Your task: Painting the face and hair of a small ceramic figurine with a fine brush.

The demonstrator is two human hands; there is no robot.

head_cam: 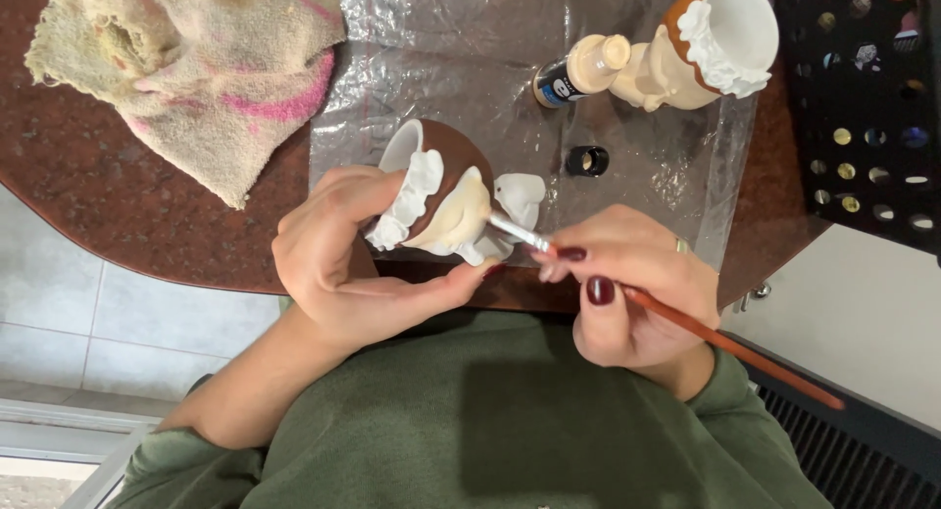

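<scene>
Hands over table edge. Left hand (338, 264) wraps brown-and-cream ceramic figurine (441, 191), its long axis tilted, open mouth pointing up-left. Right hand (627, 293) pinches orange-handled paintbrush (686, 318), bristles touching the figurine's cream part. Beyond figurine: clear plastic sheet (470, 68), cream paint bottle (578, 73), black cap (587, 161), second matching figurine (706, 44); stained towel (196, 68) up-left.

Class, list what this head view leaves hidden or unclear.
- Figurine: its near underside is hidden by the left hand.
- Brush bristles: too small to show any paint.
- Second figurine: top cut off by the frame edge.
- Rack contents: dark and tiny.
</scene>
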